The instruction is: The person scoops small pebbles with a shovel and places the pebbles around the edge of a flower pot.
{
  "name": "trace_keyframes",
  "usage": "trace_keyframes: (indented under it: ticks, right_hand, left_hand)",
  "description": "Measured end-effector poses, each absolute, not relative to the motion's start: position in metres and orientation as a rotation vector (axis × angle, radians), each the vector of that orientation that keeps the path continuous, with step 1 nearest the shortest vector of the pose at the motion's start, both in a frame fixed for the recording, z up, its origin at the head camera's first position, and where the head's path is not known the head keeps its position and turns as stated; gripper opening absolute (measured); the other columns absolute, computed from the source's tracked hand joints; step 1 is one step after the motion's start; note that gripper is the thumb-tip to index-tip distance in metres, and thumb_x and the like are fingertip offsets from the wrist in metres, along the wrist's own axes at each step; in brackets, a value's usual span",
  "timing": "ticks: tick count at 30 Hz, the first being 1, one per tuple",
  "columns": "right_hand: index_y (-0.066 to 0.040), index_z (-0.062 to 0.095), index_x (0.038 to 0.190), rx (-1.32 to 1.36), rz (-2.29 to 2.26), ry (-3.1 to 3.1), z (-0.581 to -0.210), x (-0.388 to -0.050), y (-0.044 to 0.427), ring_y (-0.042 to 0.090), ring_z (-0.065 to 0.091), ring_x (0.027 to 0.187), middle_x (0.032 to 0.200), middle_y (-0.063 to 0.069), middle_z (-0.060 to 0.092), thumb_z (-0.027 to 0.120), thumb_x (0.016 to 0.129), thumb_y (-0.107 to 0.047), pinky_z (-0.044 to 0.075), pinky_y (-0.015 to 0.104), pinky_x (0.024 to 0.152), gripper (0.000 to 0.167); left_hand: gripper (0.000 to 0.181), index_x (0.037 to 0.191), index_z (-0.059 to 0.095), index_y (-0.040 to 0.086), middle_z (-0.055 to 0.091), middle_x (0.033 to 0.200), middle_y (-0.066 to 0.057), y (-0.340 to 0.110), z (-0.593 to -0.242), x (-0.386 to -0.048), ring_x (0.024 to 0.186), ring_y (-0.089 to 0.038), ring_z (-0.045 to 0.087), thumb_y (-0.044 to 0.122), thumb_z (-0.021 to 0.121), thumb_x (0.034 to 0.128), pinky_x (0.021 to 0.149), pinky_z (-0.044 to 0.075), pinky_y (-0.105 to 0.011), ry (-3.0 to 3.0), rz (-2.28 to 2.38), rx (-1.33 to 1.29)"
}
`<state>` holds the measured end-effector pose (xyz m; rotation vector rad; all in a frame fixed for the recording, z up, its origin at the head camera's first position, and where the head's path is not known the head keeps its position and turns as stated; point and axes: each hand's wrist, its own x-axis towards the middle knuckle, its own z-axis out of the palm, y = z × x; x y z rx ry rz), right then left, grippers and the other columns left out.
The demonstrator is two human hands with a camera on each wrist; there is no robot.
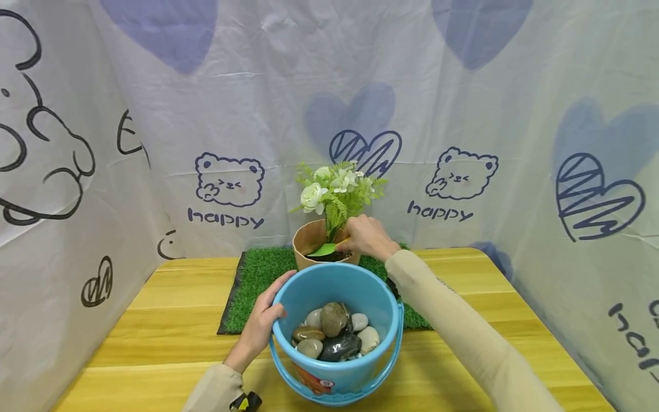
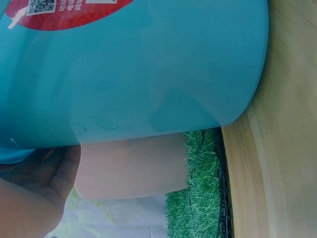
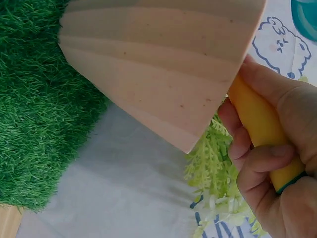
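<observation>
My left hand [image 1: 259,323] holds a light-blue bucket [image 1: 319,283] by its left rim, thumb over the edge and fingers along the outside. Inside the bucket lie several smooth stones [image 1: 334,320]. Behind it stands a tan flowerpot [image 1: 300,243] with dark soil, white flowers [image 1: 313,197] and green leaves. My right hand [image 1: 366,236] grips a small trowel by its yellow handle [image 3: 260,119], fingers wrapped round it. The trowel's green blade [image 1: 323,250] is in the pot, over or against the soil; whether it digs in, I cannot tell.
A green artificial grass mat [image 1: 268,272] lies under the pot and reaches toward the bucket on the wooden table [image 1: 170,320]. White printed cloth [image 1: 288,126] hangs behind and on both sides. The bucket's blue handle [image 1: 334,397] hangs down at its front.
</observation>
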<state>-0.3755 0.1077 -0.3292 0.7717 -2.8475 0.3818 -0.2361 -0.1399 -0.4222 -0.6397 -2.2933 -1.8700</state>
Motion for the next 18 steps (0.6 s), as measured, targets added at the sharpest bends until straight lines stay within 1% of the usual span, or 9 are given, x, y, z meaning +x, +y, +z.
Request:
trace_keyframes:
  ticks: [3, 7, 10, 12, 14, 18]
  right_hand:
    - [-0.018, 0.063, 0.055, 0.783, 0.410, -2.868, -0.327, -0.375, 0.106, 0.007, 0.038, 0.041, 0.047, -0.006, 0.048, 0.077, 0.082, -0.036, 0.030, 0.022, 0.042, 0.036]
    - [-0.014, 0.071, 0.063, 0.804, 0.402, -2.890, -0.322, -0.374, 0.107, 0.008, 0.041, 0.041, 0.050, -0.004, 0.055, 0.078, 0.082, -0.034, 0.032, 0.022, 0.043, 0.029]
    - [-0.013, 0.063, 0.056, 0.832, 0.396, -2.885, -0.318, -0.373, 0.109, 0.007, 0.034, 0.041, 0.047, -0.005, 0.044, 0.078, 0.082, -0.033, 0.029, 0.021, 0.042, 0.037]
    - [-0.014, 0.054, 0.052, 0.842, 0.399, -2.877, -0.317, -0.372, 0.110, 0.006, 0.030, 0.040, 0.046, -0.007, 0.037, 0.079, 0.081, -0.032, 0.027, 0.020, 0.042, 0.042]
    - [-0.017, 0.043, 0.049, 0.837, 0.403, -2.877, -0.315, -0.370, 0.111, 0.006, 0.025, 0.041, 0.046, -0.006, 0.028, 0.079, 0.081, -0.032, 0.024, 0.020, 0.042, 0.050]
    - [-0.017, 0.047, 0.051, 0.796, 0.402, -2.904, -0.315, -0.366, 0.110, 0.006, 0.028, 0.041, 0.046, -0.006, 0.032, 0.080, 0.080, -0.033, 0.025, 0.020, 0.042, 0.047]
  left_hand:
    - [0.075, 0.151, 0.038, 0.018, 0.047, 0.146, -0.021, -0.140, -0.422, -0.236, 0.125, -0.045, 0.052, 0.004, 0.039, 0.0766, 0.089, 0.053, -0.050, -2.286, -1.865, -0.661]
    - [0.075, 0.150, 0.039, 0.017, 0.048, 0.145, -0.021, -0.140, -0.420, -0.237, 0.125, -0.044, 0.053, 0.004, 0.039, 0.0766, 0.089, 0.052, -0.050, -2.280, -1.856, -0.675]
    - [0.075, 0.151, 0.039, 0.016, 0.048, 0.145, -0.022, -0.141, -0.420, -0.237, 0.125, -0.045, 0.053, 0.004, 0.040, 0.0763, 0.089, 0.053, -0.050, -2.276, -1.852, -0.681]
    - [0.075, 0.151, 0.038, 0.015, 0.048, 0.145, -0.022, -0.141, -0.420, -0.237, 0.125, -0.045, 0.053, 0.004, 0.040, 0.0762, 0.089, 0.053, -0.050, -2.277, -1.850, -0.680]
    - [0.075, 0.151, 0.038, 0.015, 0.048, 0.145, -0.022, -0.141, -0.421, -0.237, 0.125, -0.045, 0.053, 0.004, 0.040, 0.0764, 0.088, 0.053, -0.049, -2.278, -1.856, -0.668]
    - [0.075, 0.151, 0.039, 0.015, 0.048, 0.145, -0.022, -0.141, -0.423, -0.236, 0.125, -0.045, 0.053, 0.004, 0.040, 0.0764, 0.088, 0.053, -0.048, -2.277, -1.870, -0.653]
